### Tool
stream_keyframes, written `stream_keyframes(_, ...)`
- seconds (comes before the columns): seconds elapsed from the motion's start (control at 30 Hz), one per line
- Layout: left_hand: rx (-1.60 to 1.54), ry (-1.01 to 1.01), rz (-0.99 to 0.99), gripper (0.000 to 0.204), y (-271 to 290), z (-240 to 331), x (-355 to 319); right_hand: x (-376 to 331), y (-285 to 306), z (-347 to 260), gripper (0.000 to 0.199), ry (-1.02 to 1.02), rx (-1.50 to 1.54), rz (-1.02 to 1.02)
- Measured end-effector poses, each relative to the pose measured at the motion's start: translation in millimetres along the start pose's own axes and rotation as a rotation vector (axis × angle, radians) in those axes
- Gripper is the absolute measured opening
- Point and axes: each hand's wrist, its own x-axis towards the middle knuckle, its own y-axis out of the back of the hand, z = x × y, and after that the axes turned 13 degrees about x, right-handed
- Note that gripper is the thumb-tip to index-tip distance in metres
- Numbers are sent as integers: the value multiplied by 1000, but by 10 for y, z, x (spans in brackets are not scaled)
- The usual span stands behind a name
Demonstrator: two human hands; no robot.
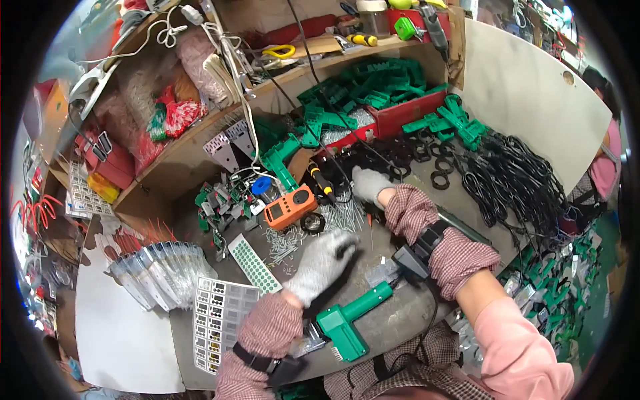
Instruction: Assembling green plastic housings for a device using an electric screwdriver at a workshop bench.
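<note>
Green parts (380, 81) heap the red bin (412, 118)!
Left hand (321, 265): fingers curled, grip unclear; right hand (372, 185) beside black rings (440, 179), fingers too hidden to tell.

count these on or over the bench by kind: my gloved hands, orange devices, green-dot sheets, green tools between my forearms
Gloved left hand and right hand: 2
Orange device: 1
Green-dot sheet: 1
Green tool: 1
Total: 5
</note>
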Motion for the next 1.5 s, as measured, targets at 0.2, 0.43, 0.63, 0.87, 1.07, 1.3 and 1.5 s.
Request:
stream_keyframes(0.2, -278, 311, -4, 41, -20, 68, -472, -248, 42, -58, 39, 91, 105, -20)
stream_keyframes(0.43, -781, 559, -347, 32, 336, 192, -860, -850, 201, -136, 24, 447, 427, 109)
stream_keyframes(0.63, -592, 441, -431, 34, 357, 246, -610, -1972, 43, 113, 15, 587, -29, -116)
stream_keyframes(0.87, -747, 302, -413, 43, 423, 336, -760, -2771, 106, -309, 20, 769, 240, -278)
stream_keyframes(1.07, -750, 297, -333, 43, 278, 235, -775, -2764, 4, -244, 24, 769, 236, -353)
stream_keyframes(1.3, -565, 74, -264, 43, 292, 197, -840, -2745, 60, -403, 23, 767, 194, -408)
stream_keyframes(1.5, -36, -79, -285, 58, 117, 428, -907, -2772, 1, -370, 25, 810, 111, -366)
